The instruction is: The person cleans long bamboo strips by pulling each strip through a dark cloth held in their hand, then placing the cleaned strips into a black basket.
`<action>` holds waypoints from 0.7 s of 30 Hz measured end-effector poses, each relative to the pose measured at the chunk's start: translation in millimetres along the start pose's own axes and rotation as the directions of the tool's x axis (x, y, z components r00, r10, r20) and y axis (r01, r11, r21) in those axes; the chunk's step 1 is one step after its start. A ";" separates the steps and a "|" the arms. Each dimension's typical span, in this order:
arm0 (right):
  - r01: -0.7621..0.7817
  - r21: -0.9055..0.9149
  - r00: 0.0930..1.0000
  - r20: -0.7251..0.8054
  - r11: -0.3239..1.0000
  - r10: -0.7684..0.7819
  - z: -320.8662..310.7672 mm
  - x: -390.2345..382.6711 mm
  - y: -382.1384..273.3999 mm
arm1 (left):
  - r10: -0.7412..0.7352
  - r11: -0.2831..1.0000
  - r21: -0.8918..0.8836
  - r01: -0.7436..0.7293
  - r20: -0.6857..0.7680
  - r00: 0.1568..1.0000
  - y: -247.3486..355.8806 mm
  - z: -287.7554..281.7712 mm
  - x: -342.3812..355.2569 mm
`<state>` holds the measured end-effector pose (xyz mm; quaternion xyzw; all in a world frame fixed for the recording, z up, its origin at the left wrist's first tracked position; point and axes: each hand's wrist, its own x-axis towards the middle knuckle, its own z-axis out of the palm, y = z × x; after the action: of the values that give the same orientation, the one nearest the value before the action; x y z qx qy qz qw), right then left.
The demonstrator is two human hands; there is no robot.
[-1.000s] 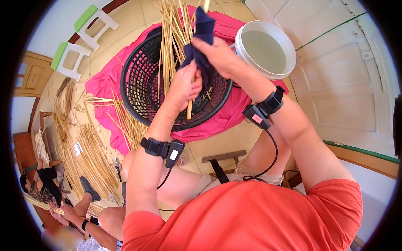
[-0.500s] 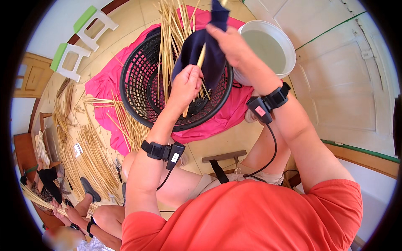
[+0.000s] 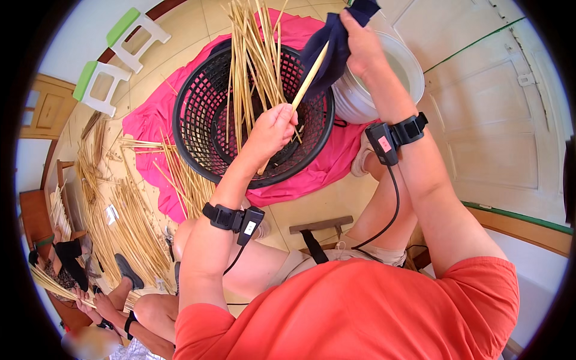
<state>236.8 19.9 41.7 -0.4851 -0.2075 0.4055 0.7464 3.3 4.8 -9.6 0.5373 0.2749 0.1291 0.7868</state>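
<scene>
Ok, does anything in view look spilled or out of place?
Stalk scraps lie strewn left of the rumpled pink cloth, looking untidy. The black basket stands upright, and no spill shows by the white bucket.

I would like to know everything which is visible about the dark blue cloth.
The dark blue cloth looks like soft, plain fabric, creased and bunched. The right hand grips its upper part; the rest hangs down, overlapping the black basket and the white bucket in this view. A pale stalk runs across its front. Whether it touches the basket is unclear.
</scene>
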 end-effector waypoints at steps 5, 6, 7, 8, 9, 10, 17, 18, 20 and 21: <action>-0.132 -0.080 0.973 0.182 0.988 0.144 30.0 -41.5 32.1 | -0.019 0.993 -0.120 0.008 -0.095 0.995 10.6 2.6 0.5; -0.159 -0.108 0.963 0.201 0.981 0.178 33.5 -48.7 35.7 | -0.016 0.991 -0.133 0.000 -0.125 0.992 12.6 3.4 1.9; -0.149 -0.143 0.962 0.206 0.978 0.177 36.8 -51.0 41.5 | 0.044 0.998 -0.047 -0.053 -0.164 0.986 11.9 -0.6 3.2; -0.149 -0.161 0.958 0.219 0.976 0.183 36.7 -53.6 43.7 | 0.129 0.988 0.114 -0.108 -0.196 0.972 10.3 -5.8 5.0; -0.199 -0.189 0.941 0.236 0.962 0.241 35.8 -54.1 43.4 | 0.216 0.950 0.273 -0.154 -0.215 0.952 8.5 -12.3 7.1; -0.248 -0.219 0.920 0.252 0.944 0.300 37.0 -55.5 42.3 | 0.303 0.885 0.425 -0.189 -0.221 0.927 8.3 -20.5 8.2; 0.165 -0.605 0.788 0.556 0.779 0.265 34.1 -73.6 59.0 | 0.370 0.928 0.230 -0.292 -0.500 0.783 43.8 -44.8 8.7; 0.213 -0.660 0.738 0.592 0.720 0.325 32.7 -76.5 58.6 | 0.383 0.924 0.177 -0.340 -0.466 0.798 44.4 -42.6 10.7; 0.328 -0.701 0.649 0.655 0.634 0.388 41.7 -86.5 48.9 | 0.411 0.905 0.076 -0.419 -0.417 0.811 44.8 -42.9 8.8; 0.323 -0.677 0.653 0.665 0.661 0.363 42.2 -88.2 55.2 | 0.390 0.912 0.059 -0.405 -0.428 0.815 46.2 -43.3 5.6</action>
<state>133.2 -16.7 18.5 -0.5339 -0.6400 0.4547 0.3140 -12.7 59.1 19.4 0.5271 0.3211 0.4106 0.6711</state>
